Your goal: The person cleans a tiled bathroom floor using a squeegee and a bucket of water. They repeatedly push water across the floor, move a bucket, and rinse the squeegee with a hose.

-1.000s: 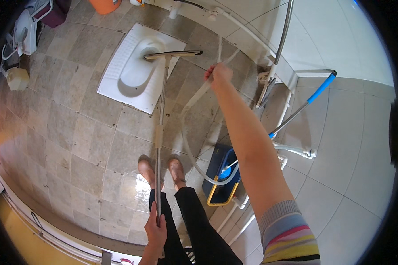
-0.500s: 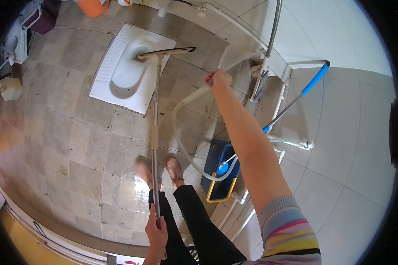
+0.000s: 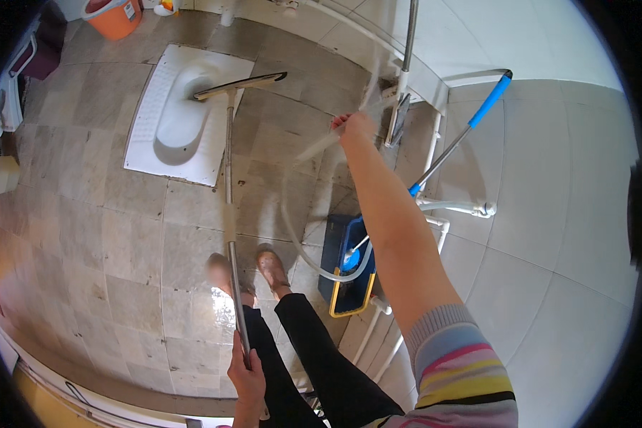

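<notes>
A long metal-handled floor squeegee (image 3: 230, 192) is gripped near its top end by the left hand (image 3: 247, 378), whose fingers are clenched round the shaft. Its flat rubber blade is rested on the edge of the white ceramic squat toilet (image 3: 175, 121), which is set into the grey stone-tiled floor (image 3: 85, 242). A clear flexible hose (image 3: 299, 235) is grasped in the closed fingers of the right hand (image 3: 353, 128), held out to the right of the toilet; its end appears blurred. The hose is looped down toward a dark blue box with a yellow rim (image 3: 346, 267), right of the toilet, where a mop with a blue handle (image 3: 464, 132) is stood. An orange plastic bucket (image 3: 114, 16) is seen beyond the toilet.
</notes>
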